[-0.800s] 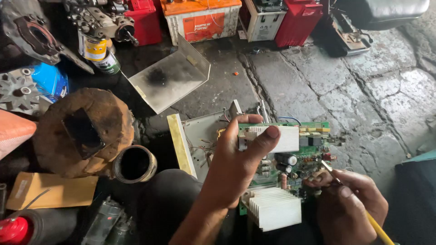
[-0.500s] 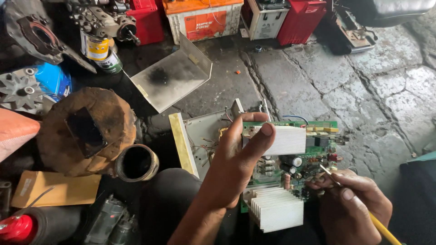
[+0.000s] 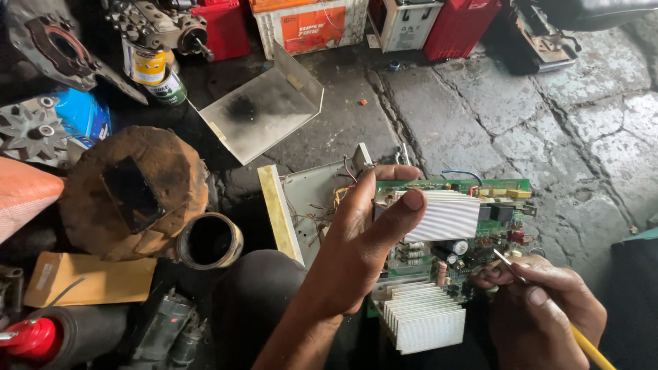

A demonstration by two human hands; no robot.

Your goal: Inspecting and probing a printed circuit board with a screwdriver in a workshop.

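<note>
Little has shifted since the earlier frame: the left hand [image 3: 356,250] still grips the board [image 3: 449,236], fingers [image 3: 404,204] wrapped over one of its two white heatsinks [image 3: 449,216]. One right hand [image 3: 538,312] pinches a yellow-handled tool [image 3: 507,264], tip on the board, its handle cut off at the frame's edge. Held above the floor [image 3: 480,116], the board runs left to right, partly hidden behind the left hand.

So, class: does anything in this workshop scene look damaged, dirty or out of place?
Yes. The bent metal sheet on the floor has a dark sooty patch at its middle, like a scorch mark. The round rusty casing is corroded brown. The green circuit board, gripped by the left hand, trails loose wires.
</note>
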